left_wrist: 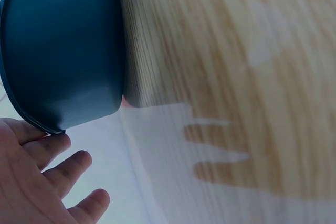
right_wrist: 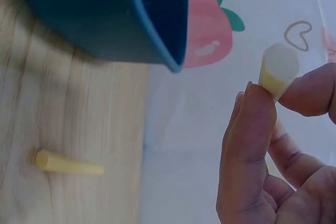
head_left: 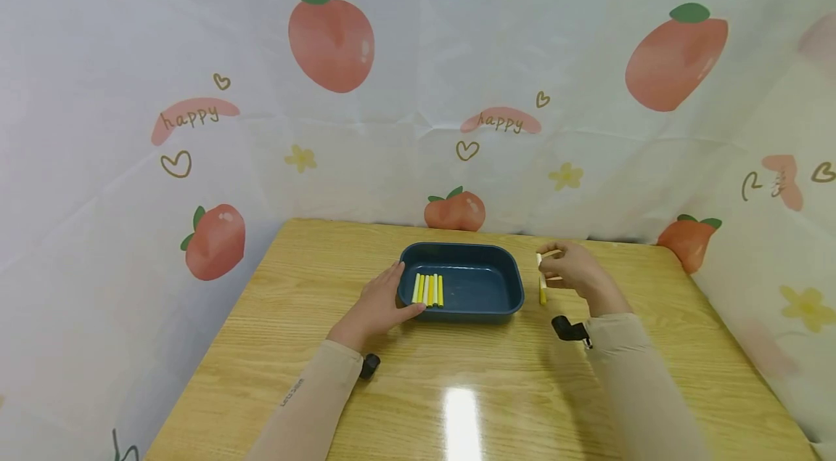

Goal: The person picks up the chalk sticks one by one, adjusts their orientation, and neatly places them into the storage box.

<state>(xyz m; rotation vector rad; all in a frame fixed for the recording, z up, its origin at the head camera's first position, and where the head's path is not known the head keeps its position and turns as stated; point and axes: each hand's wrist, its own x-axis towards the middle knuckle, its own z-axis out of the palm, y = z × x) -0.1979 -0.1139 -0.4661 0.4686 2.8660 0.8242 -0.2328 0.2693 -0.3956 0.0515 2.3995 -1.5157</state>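
A dark blue rectangular tub (head_left: 483,317) has a row of several white and yellow chalk sticks (head_left: 428,290) at its left end. My left hand (head_left: 379,305) rests at its front left corner, fingers along the left side and thumb at the front rim. In the left wrist view, fairly straight fingers (left_wrist: 65,169) touch the tub near its rim. Right of the tub, my right hand (head_left: 571,268) pinches a whitish chalk stick (right_wrist: 279,69) between thumb and fingers, raised above the table. Below that hand lies a yellow chalk stick (right_wrist: 68,162) on the table.
The wooden table (head_left: 294,417) carries the tub toward its back edge. A white printed cloth (head_left: 392,156) with fruit and hearts hangs behind and at both sides. Small black devices are strapped at the left wrist (head_left: 369,366) and the right wrist (head_left: 570,329).
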